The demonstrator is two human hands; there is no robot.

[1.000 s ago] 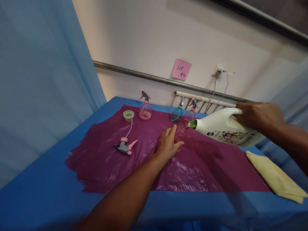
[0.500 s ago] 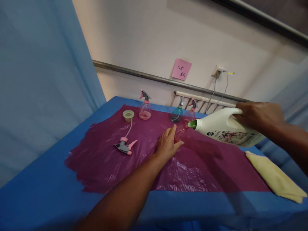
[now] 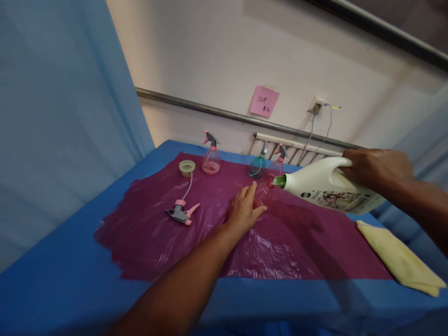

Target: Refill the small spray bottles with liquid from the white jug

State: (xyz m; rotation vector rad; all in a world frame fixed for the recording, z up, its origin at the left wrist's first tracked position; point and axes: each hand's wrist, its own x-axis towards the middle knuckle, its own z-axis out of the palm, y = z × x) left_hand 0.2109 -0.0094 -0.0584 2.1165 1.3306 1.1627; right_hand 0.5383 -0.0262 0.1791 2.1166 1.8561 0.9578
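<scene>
My right hand [image 3: 380, 165] grips the handle of a large cream detergent jug [image 3: 336, 186], tipped nearly flat. Its green spout [image 3: 280, 181] sits over the mouth of a clear pinkish spray bottle [image 3: 264, 192] with no trigger head on it. The bottle leans toward the spout. Around its side are the fingers of my left hand [image 3: 245, 207], hiding part of it. Whether liquid runs from the spout is too small to tell. A loose grey and pink trigger sprayer [image 3: 181, 213] lies to the left, its tube against a small pale green cup [image 3: 186, 169].
A purple plastic sheet [image 3: 150, 219] covers much of the blue table [image 3: 59, 275]. Behind stand a pink-headed spray bottle [image 3: 211, 163], a teal one [image 3: 257, 167] and another pink-headed one [image 3: 279, 161]. A folded yellow cloth [image 3: 399, 256] lies at the right. Blue curtains [image 3: 63, 102] flank the table.
</scene>
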